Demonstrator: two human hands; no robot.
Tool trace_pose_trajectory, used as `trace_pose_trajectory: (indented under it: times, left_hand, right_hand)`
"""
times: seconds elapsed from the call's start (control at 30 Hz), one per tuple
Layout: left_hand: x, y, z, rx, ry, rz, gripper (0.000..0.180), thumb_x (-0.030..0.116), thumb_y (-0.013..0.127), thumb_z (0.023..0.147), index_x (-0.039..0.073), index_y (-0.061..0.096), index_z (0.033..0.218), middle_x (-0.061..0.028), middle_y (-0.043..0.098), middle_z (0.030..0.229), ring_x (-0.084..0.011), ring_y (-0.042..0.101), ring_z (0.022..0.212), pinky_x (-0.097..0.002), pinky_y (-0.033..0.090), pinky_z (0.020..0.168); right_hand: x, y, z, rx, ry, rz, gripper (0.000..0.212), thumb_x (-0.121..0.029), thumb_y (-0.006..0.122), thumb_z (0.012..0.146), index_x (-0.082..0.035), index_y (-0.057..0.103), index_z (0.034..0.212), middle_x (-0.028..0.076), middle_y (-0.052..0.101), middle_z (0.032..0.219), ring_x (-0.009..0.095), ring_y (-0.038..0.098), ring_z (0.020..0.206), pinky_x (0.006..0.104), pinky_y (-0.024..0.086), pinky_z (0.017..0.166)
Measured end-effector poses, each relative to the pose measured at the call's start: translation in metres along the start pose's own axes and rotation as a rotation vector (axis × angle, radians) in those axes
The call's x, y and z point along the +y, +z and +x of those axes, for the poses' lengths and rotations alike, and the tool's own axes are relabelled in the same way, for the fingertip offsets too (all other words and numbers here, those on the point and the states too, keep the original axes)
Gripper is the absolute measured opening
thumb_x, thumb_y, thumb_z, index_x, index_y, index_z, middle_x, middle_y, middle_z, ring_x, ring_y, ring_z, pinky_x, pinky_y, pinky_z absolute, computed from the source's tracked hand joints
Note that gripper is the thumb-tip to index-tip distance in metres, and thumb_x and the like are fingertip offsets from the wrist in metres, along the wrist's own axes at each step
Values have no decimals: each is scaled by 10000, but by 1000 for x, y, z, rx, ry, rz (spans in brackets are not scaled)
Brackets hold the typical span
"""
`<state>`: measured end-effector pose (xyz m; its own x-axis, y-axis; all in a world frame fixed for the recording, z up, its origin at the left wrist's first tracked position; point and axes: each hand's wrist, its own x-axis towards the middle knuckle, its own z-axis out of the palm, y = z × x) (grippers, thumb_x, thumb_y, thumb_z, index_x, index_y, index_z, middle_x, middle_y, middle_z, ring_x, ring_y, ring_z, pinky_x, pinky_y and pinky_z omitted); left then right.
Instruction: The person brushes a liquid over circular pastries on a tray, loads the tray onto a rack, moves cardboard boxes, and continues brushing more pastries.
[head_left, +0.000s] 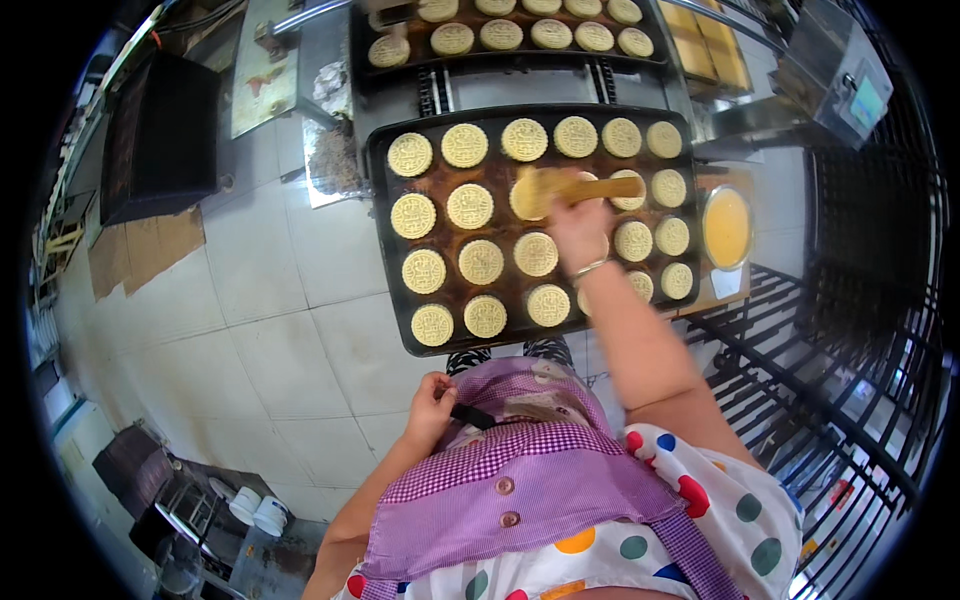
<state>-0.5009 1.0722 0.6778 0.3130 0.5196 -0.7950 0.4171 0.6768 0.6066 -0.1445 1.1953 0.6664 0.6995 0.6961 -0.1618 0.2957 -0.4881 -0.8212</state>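
My right hand (582, 232) is closed around the wooden handle of a pastry brush (615, 188), held over the middle of a dark baking tray (450, 178). The brush's yellowish bristles, blurred by motion, partly cover one of the round, pale, pattern-stamped pastries (482, 262) set out in rows on the tray. Some pastries on the right are hidden by my hand and forearm. My left hand (431, 405) hangs low beside my purple checked apron (500, 475), its fingers curled together near a dark strip; what they hold, if anything, is hidden.
A round bowl (727, 228) of orange-yellow liquid stands right of the tray. Beyond the tray, a second tray (480, 62) of pastries rests above dark chains. At the far right is a metal box with a screen (862, 100); black rack bars (820, 370) run below it.
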Motion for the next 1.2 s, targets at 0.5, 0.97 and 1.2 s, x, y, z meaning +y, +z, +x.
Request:
trace_pose_trajectory:
  times: [0.5,0.97,1.2]
  left_hand:
    - [23,45,5,-51,-27,63,257,19,550,862,16,433,1091,-83,556,968,-153,539,901,-278,451,799]
    - [33,125,10,-111,-120,274,262,13,556,855,24,432,1086,-77,572,952,-156,558,857,-275,466,771]
    - [12,151,15,-128,-222,378,273,6,573,831,-2,450,1075,-93,575,951,-175,572,887,-297,469,807]
  right_hand:
    - [56,-98,39,88,-64,91,366,-140,604,776,-71,570,1133,195,643,955,342,620,935,383,494,798]
    - [107,-184,71,65,-9,-53,414,-98,606,786,-57,528,1191,82,640,990,152,622,817,291,508,674]
    - [233,-342,62,569,377,287,320,-52,566,832,-9,541,1148,92,627,952,146,621,702,248,502,493]
